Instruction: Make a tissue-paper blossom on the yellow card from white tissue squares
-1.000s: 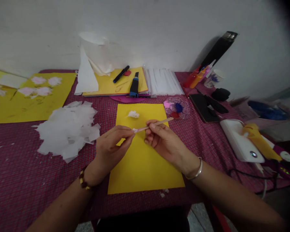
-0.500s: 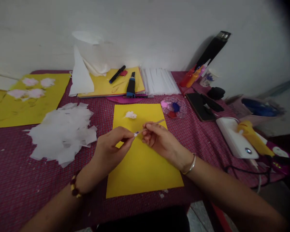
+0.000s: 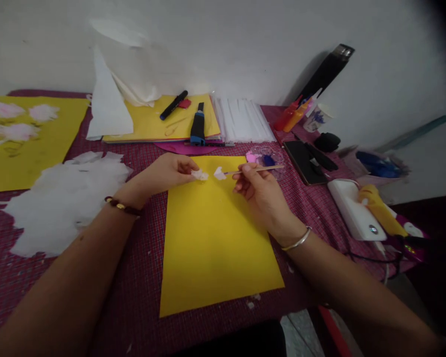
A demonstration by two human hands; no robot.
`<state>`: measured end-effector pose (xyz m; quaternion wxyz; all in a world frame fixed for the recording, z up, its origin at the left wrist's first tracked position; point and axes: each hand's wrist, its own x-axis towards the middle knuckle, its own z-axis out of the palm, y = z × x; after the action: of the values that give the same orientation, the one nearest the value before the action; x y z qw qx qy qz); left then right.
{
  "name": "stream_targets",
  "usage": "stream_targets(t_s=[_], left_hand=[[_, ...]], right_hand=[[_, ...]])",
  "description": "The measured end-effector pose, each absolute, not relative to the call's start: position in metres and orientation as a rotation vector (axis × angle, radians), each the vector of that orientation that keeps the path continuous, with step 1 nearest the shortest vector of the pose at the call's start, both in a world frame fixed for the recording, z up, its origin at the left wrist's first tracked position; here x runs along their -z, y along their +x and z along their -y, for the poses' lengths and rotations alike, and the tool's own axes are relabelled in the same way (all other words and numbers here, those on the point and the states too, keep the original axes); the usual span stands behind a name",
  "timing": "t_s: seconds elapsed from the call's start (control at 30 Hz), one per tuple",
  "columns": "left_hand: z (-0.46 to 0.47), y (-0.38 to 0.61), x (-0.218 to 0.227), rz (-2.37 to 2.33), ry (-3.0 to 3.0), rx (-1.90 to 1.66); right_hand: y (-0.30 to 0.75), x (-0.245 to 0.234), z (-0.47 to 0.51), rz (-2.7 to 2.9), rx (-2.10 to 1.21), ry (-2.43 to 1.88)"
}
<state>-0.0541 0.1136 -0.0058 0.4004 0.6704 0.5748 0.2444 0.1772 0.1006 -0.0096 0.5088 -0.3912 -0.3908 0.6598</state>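
My right hand point(image 3: 262, 193) grips a thin wooden stick point(image 3: 269, 168) between thumb and fingers. A small folded piece of white tissue paper point(image 3: 219, 173) is on the stick's left tip, above the yellow paper point(image 3: 215, 238). At the sheet's upper left edge, my left hand point(image 3: 176, 171) has its thumb and fingers closed on a small crumpled white tissue-paper clump point(image 3: 200, 175). A narrow gap separates the clump from the piece on the stick. Left of my forearm lies a pile of white tissue squares point(image 3: 63, 203), partly hidden by the arm.
A clear dish point(image 3: 262, 154) with pink and blue colour stands beyond my right hand. Behind are a box cutter point(image 3: 198, 126), a black marker point(image 3: 173, 105) and white strips point(image 3: 241, 119). A phone point(image 3: 303, 161) and white device point(image 3: 355, 208) lie right; yellow paper with pink flowers point(image 3: 18, 131), left.
My left hand has let go of the stick's tip and moved up to the clump on the sheet. My right hand has shifted up and right; a tissue piece now shows on the stick's tip.
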Motion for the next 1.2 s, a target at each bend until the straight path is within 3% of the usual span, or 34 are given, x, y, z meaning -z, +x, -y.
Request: stream_targets(t_s=[0.47, 1.03, 1.2], left_hand=[[-0.126, -0.054, 0.017, -1.588, 1.802, -0.598], [-0.122, -0.056, 0.007, -1.492, 1.78, -0.58], [-0.121, -0.06, 0.004, -1.409, 1.838, -0.51]], right_hand=[[0.144, 0.012, -0.109, 2.128, -0.717, -0.896], [0.13, 0.007, -0.119, 2.407, -0.458, -0.905], [0.127, -0.003, -0.118, 2.425, -0.525, -0.993]])
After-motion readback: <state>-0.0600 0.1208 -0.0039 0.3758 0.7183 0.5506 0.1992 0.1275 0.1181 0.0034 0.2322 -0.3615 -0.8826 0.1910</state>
